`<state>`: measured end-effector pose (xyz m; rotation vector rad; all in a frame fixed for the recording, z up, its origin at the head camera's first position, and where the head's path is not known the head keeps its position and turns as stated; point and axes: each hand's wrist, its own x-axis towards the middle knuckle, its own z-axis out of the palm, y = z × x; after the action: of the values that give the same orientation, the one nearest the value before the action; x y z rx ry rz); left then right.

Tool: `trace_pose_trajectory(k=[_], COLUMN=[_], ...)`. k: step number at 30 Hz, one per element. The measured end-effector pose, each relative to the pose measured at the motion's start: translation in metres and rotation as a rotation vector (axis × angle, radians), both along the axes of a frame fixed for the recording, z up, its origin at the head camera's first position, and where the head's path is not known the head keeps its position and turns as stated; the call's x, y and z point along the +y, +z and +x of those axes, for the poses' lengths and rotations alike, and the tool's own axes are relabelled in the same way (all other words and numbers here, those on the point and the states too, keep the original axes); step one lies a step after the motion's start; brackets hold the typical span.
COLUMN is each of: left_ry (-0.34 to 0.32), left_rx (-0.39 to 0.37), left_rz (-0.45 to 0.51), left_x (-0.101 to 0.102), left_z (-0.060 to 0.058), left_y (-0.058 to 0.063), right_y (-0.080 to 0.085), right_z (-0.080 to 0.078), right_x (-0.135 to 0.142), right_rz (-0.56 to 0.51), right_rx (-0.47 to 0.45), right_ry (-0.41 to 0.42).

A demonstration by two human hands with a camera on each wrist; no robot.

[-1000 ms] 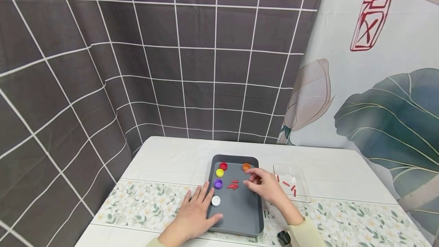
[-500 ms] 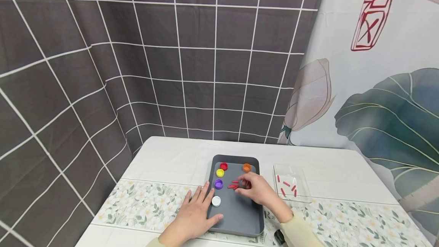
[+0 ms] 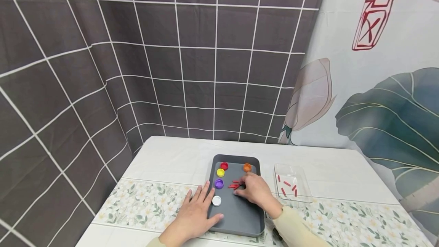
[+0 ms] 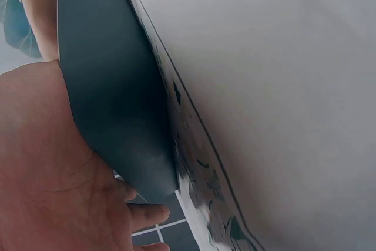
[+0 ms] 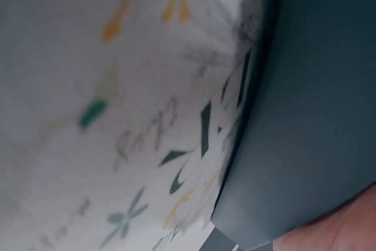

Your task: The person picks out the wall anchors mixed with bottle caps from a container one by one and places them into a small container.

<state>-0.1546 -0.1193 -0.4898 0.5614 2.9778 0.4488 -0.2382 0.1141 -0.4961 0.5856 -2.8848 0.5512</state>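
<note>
My left hand lies spread at the near left side of the grey tray, its thumb reaching over the rim. The palm shows beside the tray's outer wall in the left wrist view. Inside the tray, my right hand is low with bent fingers, its fingertips at the right end of a small group of red sticks. I cannot tell whether it pinches one. Left of the sticks is a purple cap; a white cap lies near my left fingers. An orange cap sits just beyond the right hand.
A red cap and a yellow cap are at the tray's far left. To the right stands a clear plastic box with several red sticks. A floral runner crosses the white table.
My right hand has moved left and nearer from beside the orange cap to the red sticks. The left hand stays where it was.
</note>
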Motion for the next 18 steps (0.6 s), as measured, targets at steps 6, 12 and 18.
trace_pose_trajectory(k=[6, 12, 18], left_ry=[0.002, 0.009, 0.006], left_rx=[-0.01, -0.007, -0.003], left_rz=[-0.006, -0.017, -0.018], left_x=[0.0, -0.001, -0.001], left_z=[0.0, -0.001, -0.002], left_y=[0.0, -0.003, -0.004], right_y=[-0.002, -0.003, -0.002], right_z=[0.0, -0.001, -0.002], right_x=[-0.005, -0.009, -0.012], right_rz=[0.041, 0.078, 0.085], right_rx=[0.027, 0.094, 0.106], right_ry=[-0.035, -0.048, -0.072])
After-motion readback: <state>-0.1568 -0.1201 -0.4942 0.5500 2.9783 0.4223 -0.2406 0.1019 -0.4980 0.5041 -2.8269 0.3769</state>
